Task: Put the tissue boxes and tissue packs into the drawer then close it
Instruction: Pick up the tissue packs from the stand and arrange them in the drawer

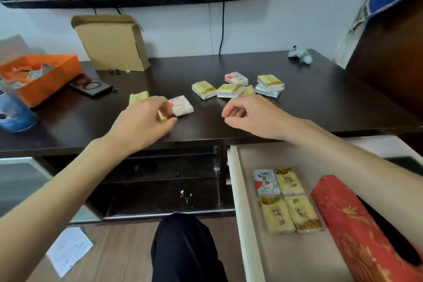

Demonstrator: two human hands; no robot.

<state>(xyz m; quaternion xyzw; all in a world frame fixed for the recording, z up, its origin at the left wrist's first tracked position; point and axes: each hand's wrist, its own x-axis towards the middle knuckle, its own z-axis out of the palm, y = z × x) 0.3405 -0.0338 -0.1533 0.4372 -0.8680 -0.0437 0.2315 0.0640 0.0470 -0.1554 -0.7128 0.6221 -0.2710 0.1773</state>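
Tissue packs point(238, 86) lie on tabletop point(320, 103); left hand point(143, 122) touches one.

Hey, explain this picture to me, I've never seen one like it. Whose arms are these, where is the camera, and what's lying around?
The camera sits on a person's head and looks down, so both arms are theirs. The left hand reaches to small tissue packs on the dark tabletop; whether its grip has closed on one is unclear. The right hand hovers, loosely curled, holding nothing. More tissue packs lie further back. Below right, the open drawer already holds four packs and a red tissue box.
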